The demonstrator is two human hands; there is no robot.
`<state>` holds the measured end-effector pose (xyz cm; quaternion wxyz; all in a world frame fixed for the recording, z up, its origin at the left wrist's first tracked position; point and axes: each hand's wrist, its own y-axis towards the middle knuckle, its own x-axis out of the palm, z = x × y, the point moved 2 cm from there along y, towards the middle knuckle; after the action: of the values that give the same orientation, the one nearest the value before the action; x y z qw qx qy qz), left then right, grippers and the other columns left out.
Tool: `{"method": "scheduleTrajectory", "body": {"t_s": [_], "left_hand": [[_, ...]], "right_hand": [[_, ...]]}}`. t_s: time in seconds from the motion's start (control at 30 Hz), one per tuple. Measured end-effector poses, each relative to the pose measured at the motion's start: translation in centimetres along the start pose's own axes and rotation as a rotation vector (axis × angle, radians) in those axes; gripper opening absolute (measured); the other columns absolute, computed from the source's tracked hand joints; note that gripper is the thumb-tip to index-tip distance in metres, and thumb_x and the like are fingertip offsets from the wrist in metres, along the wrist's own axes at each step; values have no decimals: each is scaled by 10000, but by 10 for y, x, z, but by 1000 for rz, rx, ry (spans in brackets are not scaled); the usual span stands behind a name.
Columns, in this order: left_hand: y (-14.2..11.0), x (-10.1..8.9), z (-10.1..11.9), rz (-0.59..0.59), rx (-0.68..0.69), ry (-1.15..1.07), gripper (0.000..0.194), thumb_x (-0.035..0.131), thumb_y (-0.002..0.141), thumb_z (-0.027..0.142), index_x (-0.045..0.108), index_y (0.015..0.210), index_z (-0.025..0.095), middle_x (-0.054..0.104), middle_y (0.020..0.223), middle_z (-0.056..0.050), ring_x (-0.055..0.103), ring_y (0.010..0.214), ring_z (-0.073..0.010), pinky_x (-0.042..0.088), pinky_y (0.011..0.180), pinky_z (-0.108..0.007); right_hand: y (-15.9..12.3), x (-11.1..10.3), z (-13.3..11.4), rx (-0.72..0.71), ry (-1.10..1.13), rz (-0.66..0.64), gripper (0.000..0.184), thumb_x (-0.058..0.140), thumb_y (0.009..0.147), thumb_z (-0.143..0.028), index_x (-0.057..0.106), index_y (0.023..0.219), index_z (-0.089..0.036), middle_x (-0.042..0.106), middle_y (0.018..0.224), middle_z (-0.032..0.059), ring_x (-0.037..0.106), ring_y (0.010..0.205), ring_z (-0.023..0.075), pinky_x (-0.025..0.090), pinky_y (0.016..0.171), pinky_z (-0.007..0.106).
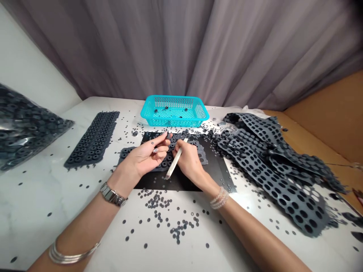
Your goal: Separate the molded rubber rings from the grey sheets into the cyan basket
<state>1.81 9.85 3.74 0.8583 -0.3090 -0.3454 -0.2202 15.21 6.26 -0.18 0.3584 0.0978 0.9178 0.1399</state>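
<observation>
Between the thumb and fingertips of my left hand (149, 154) is a small black rubber ring (169, 136). My right hand (189, 156) is closed around a pale flat stick (176, 159), whose blunt end points down toward me. Both hands are close together above a black rubber sheet of moulded rings (165, 165), which they partly cover. That sheet lies on a dark mat (159, 181). One tiny black disc clings to the back of my left hand.
A turquoise basket (175, 122) holding a few black pieces stands behind the mat. Punched rubber sheets (272, 181) pile up at right. Another ring sheet (93, 139) and a clear bag of rings (25, 128) are at left. Small discs (178, 230) litter the white table.
</observation>
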Motion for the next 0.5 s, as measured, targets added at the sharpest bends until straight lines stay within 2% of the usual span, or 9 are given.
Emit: {"method": "scheduleTrajectory", "body": {"t_s": [0.13,0.2,0.27,0.37,0.5], "left_hand": [[-3,5,-3,-8,54,87,181,492,922,87,656,845,72,589,772,-49,329,414,18,265,344,-107],[-6,10,-5,-34,115,215,157,557,875,54,698,933,88,593,769,-34,312,423,23,258,357,-100],[-11,17,-7,-42,195,387,235,640,821,62,716,1031,133,601,766,-15,311,440,20,251,369,-103],[-21,27,-10,-34,274,612,343,725,776,141,714,1110,219,649,845,-7,327,472,11,307,421,-117],[-30,36,-18,-33,323,803,339,740,772,202,724,1105,264,687,868,-5,480,609,-34,444,662,-160]], "right_hand": [[-2,2,1,8,52,14,172,449,766,-114,370,661,-225,442,570,-47,352,530,116,260,535,240],[-2,-1,0,14,89,21,159,445,762,-115,384,663,-222,451,572,-48,362,533,113,274,543,239],[-1,-9,0,24,127,59,162,462,769,-136,386,653,-220,468,573,-47,383,541,112,292,554,239],[-2,-35,12,73,187,172,192,526,749,-165,386,628,-216,521,589,-40,439,566,112,328,571,237],[-8,-87,39,209,412,371,258,622,695,-203,375,623,-215,594,662,-10,533,611,122,410,593,248]]}}
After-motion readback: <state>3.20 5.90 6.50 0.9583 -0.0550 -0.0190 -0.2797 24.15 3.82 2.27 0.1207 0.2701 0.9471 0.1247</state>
